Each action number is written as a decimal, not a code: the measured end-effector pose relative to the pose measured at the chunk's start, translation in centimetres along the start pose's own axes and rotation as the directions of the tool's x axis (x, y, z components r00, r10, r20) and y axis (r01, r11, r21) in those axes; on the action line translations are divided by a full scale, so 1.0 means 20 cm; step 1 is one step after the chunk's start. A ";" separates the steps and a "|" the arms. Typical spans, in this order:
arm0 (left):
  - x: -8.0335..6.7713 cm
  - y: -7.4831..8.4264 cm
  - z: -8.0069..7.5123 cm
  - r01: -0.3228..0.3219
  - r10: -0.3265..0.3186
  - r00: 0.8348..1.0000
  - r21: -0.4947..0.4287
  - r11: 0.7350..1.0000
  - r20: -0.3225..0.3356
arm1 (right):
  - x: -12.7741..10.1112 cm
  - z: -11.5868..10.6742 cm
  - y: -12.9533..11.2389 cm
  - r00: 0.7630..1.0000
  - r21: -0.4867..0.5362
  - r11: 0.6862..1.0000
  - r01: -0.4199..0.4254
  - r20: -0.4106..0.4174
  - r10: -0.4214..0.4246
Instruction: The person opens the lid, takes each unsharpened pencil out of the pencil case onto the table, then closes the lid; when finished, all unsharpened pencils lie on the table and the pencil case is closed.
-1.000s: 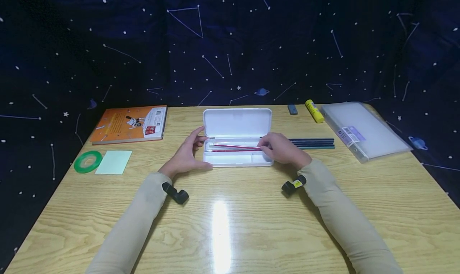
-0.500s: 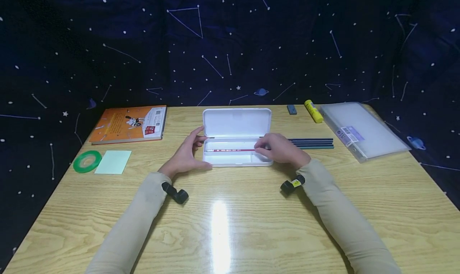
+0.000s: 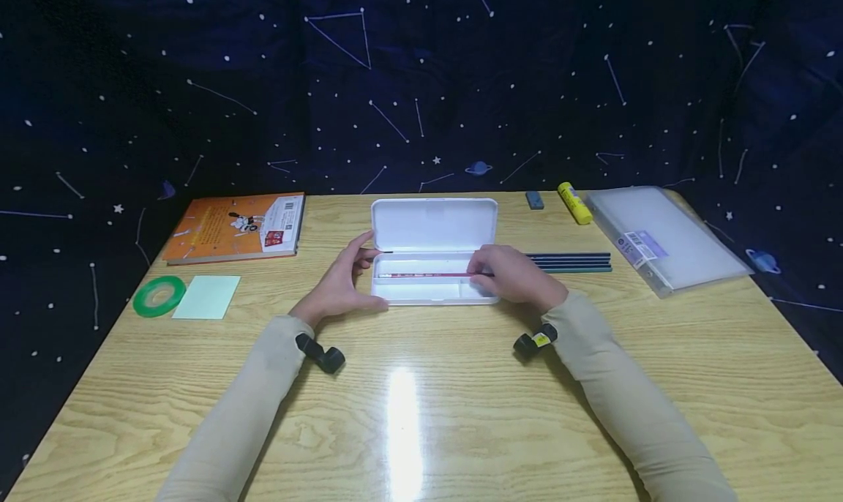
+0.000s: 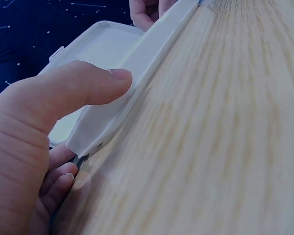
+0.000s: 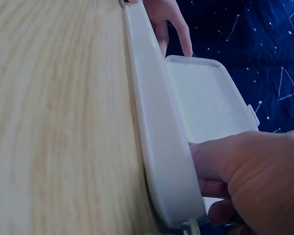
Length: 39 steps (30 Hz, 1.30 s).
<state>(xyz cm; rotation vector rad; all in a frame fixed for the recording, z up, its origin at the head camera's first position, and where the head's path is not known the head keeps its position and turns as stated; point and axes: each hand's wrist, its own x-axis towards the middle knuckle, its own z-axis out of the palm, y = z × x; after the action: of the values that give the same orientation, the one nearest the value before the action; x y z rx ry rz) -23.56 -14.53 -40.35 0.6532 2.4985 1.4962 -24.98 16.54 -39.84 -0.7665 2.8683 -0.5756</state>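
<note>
At the left edge of the frame I see a green tape roll (image 3: 160,296) and a pale green notepad (image 3: 207,297) on the wooden table (image 3: 421,414), with an orange book (image 3: 235,227) just above them. Toward the centre, my left hand (image 3: 339,286) rests against the left end of the open white pencil case (image 3: 431,253), thumb pressed on its front wall and fingers loosely spread. A red pencil (image 3: 424,274) lies lengthwise inside the tray. My right hand (image 3: 516,275) curls over the case's right end, fingertips pinching that pencil's end. Right of it lie dark blue pencils (image 3: 573,262); in the upper right sit a grey eraser (image 3: 536,200), a yellow glue stick (image 3: 574,203) and a clear folder (image 3: 665,238).
</note>
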 end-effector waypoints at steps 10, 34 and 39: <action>0.00 -0.01 0.00 -0.001 0.001 1.000 -0.007 1.000 0.003 | 0.00 0.01 0.02 1.000 0.117 0.993 -0.008 -0.020 0.011; 0.06 -0.24 0.01 -0.024 0.023 0.999 -0.003 1.000 -0.037 | -0.13 -0.06 0.20 0.969 0.141 0.989 0.052 -0.246 -0.016; 0.07 -0.23 0.02 -0.039 0.039 0.999 0.003 0.999 -0.025 | -0.25 -0.08 0.30 0.948 0.110 0.993 0.037 -0.319 0.000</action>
<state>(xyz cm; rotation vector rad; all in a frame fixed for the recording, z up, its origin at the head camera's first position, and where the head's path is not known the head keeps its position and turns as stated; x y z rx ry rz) -26.03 -15.41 -44.41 0.6920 2.5206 1.5248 -23.76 24.36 -40.57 -0.7440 3.0816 -0.9387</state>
